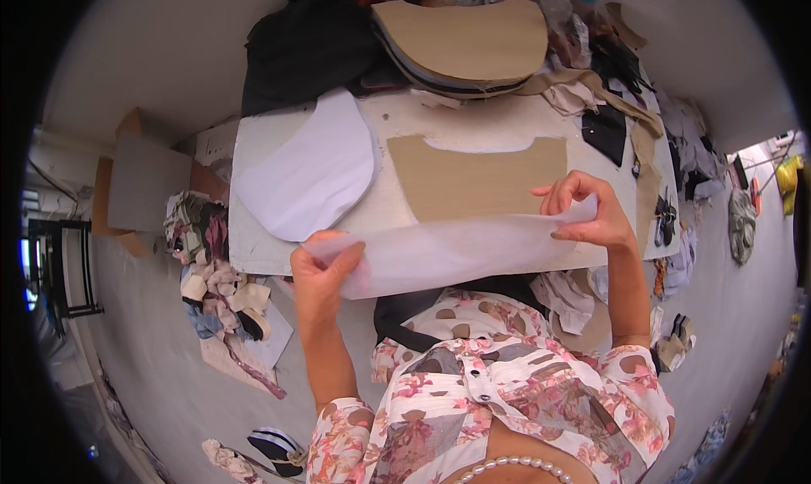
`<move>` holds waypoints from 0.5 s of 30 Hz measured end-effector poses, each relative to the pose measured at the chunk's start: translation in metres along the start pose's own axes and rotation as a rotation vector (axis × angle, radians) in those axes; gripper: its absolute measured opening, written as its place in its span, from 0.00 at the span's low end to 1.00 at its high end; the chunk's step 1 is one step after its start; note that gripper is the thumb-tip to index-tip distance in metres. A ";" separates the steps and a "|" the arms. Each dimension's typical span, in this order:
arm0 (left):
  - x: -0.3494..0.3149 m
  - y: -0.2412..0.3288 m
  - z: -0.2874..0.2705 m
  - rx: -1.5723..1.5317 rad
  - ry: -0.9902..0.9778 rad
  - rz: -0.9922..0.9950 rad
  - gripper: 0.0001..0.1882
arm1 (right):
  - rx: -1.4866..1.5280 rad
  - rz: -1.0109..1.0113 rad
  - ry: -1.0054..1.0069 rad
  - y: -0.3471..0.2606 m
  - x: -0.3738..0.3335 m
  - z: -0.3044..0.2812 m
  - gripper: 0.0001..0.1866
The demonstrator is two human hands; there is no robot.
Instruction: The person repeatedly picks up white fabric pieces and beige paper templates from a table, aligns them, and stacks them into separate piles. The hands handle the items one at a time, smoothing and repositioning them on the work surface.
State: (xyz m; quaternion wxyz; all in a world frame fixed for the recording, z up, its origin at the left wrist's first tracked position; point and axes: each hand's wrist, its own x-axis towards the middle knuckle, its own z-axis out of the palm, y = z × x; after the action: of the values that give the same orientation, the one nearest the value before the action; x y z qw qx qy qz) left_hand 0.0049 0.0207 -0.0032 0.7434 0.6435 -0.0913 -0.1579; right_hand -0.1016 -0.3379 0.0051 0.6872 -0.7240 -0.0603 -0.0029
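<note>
**Sheet stretched between both hands, over the table's near edge**

Over the near edge of the white table [253,247], you're holding a thin, see-through white sheet [456,252] w/ both hands. It runs as a long strip from lower left to upper right, spanning the gap btwn your hands and hanging just above your lap.

Your left hand [321,273] is closed on the sheet's left end: thumb on top, fingers curled underneath, so the end sits right in the pinch. Your right hand [591,209] grips the right end higher up, fingertips [562,198] bent over the top edge, the corner sticking out a bit past them. So the sheet lies btwn the two hands, touching both, and slopes up toward the right one.

Just beyond the sheet, flat on the table, is a brown cardboard pattern piece [477,180] w/ a curved notch along its far edge; the sheet's upper edge overlaps its near edge in view. Can't tell if they touch. Left of that lies a rounded white fabric piece [312,171], well apart from your left hand. At the far end sits a stack of curved brown pattern pieces [469,45] beside a black cloth [304,49].

Left of the table, on the floor, there's a heap of fabric scraps [215,273], near your left forearm but not touching it.
</note>
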 end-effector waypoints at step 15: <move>0.099 -0.106 0.043 0.316 0.066 0.005 0.11 | 0.063 0.184 0.559 0.083 -0.011 -0.037 0.17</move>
State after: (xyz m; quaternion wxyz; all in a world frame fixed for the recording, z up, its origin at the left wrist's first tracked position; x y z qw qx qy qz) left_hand 0.0708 -0.0667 -0.1074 0.6359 0.7570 -0.0922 -0.1184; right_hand -0.1020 -0.3796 -0.0762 0.6968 -0.6758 0.1969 -0.1380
